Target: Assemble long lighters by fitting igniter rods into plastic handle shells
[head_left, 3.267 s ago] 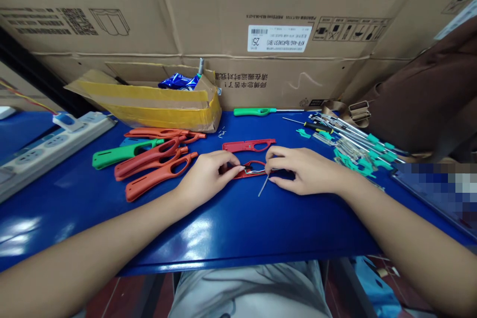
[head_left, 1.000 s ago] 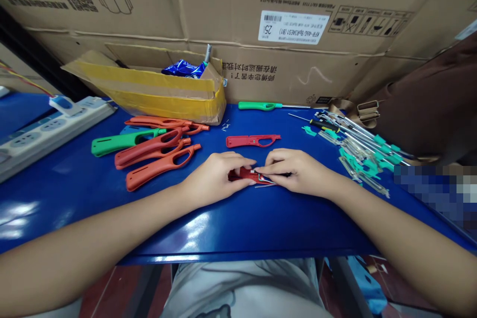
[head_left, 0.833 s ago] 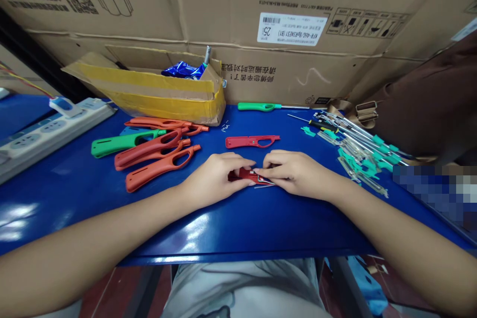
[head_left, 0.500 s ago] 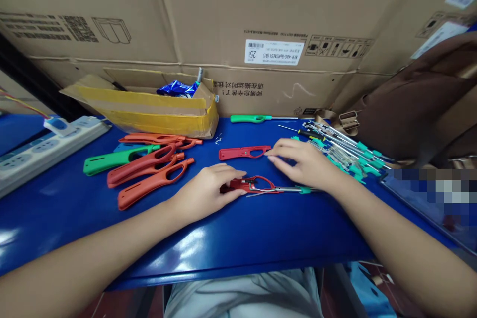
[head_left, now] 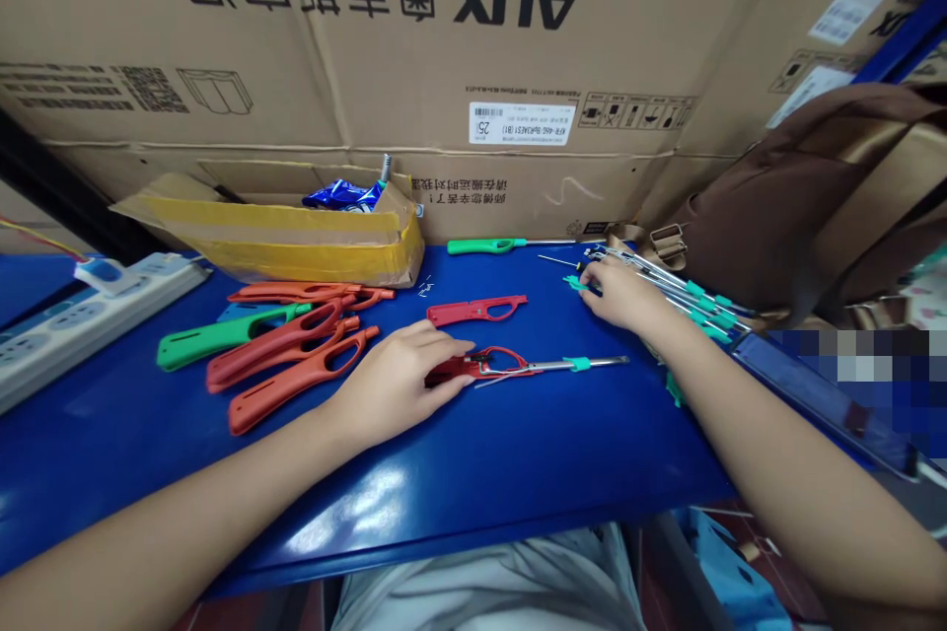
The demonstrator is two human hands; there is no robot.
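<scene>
My left hand [head_left: 400, 377] rests on the blue table [head_left: 473, 454], fingers curled over the handle end of a red lighter shell half [head_left: 480, 367]. A metal rod with a teal collar [head_left: 573, 365] sticks out of that shell to the right. My right hand [head_left: 618, 291] is stretched to the back right, fingertips closed on a small teal part [head_left: 574, 283] at the edge of a heap of metal rods with teal fittings [head_left: 688, 301]. A second red shell half [head_left: 477, 309] lies flat just behind the first.
Several orange shells [head_left: 288, 355] and a green shell [head_left: 214, 337] lie at the left. Behind them stands a yellow-taped carton [head_left: 281, 232]; a power strip [head_left: 81, 311] is far left. A green lighter [head_left: 488, 245] lies by the big cardboard box [head_left: 444, 69]. A brown bag [head_left: 799, 197] sits at right.
My right hand has let go of the red shell and moved back right to the rod heap. The rod now lies seated in the shell. The left hand stays on it.
</scene>
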